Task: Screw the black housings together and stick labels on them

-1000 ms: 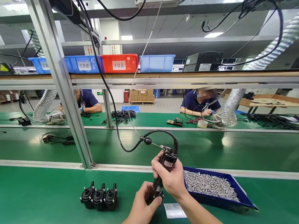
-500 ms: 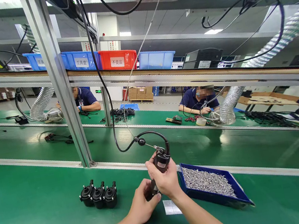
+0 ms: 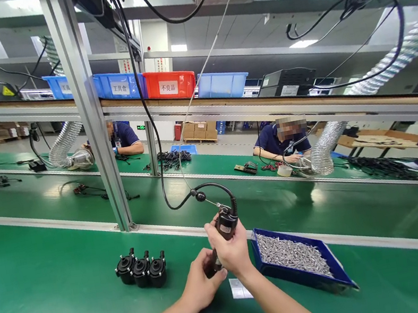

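Observation:
My right hand grips the black body of a corded electric screwdriver, held tilted over the green bench mat. My left hand is closed on a small black part at the driver's lower tip; the part itself is mostly hidden by my fingers. The driver's black cable loops up to the overhead rail. Three black round parts stand in a row on the mat, left of my hands. A blue tray of silver screws lies just right of my right hand.
A small white label sheet lies under my wrists. An aluminium post rises left of centre. Beyond the bench runs a green conveyor. Two other people sit at the far side. Blue and red bins line the shelf above.
My hands and the screwdriver stay together in nearly the same grip; the view has shifted slightly, so they sit a little lower and left in the picture.

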Action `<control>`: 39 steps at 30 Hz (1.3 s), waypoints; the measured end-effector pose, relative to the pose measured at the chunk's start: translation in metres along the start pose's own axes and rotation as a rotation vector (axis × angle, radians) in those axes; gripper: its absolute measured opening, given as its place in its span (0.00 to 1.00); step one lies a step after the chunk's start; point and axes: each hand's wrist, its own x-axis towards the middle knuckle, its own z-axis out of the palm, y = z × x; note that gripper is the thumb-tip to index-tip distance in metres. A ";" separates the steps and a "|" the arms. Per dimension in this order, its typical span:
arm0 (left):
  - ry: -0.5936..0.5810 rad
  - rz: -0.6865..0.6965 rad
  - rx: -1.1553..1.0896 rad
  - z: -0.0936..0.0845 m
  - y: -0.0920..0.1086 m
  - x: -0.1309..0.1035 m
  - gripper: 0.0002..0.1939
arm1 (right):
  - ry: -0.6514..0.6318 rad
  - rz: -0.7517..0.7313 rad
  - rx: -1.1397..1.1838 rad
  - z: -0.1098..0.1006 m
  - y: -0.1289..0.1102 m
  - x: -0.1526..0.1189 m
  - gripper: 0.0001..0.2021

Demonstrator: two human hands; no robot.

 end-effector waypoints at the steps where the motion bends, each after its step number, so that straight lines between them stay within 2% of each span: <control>1: -0.003 -0.004 0.004 0.000 0.001 0.000 0.20 | 0.005 0.006 0.010 -0.001 -0.001 0.002 0.15; 5: -0.075 -0.034 0.020 -0.002 0.010 -0.001 0.17 | 0.005 0.012 0.066 -0.007 -0.010 0.010 0.16; 10: -0.132 -0.068 0.015 -0.004 0.015 -0.003 0.24 | 0.079 -0.032 0.147 -0.020 -0.019 0.020 0.17; 24: -0.126 -0.060 0.059 -0.004 0.016 -0.002 0.21 | 0.080 -0.017 0.074 -0.019 -0.007 0.026 0.18; 31: -0.071 -0.125 -0.025 -0.005 0.016 0.004 0.29 | 0.013 0.023 0.028 -0.015 0.005 0.025 0.18; 39: -0.060 -0.152 -0.021 -0.004 0.015 0.006 0.28 | 0.013 0.008 -0.013 -0.013 0.010 0.023 0.16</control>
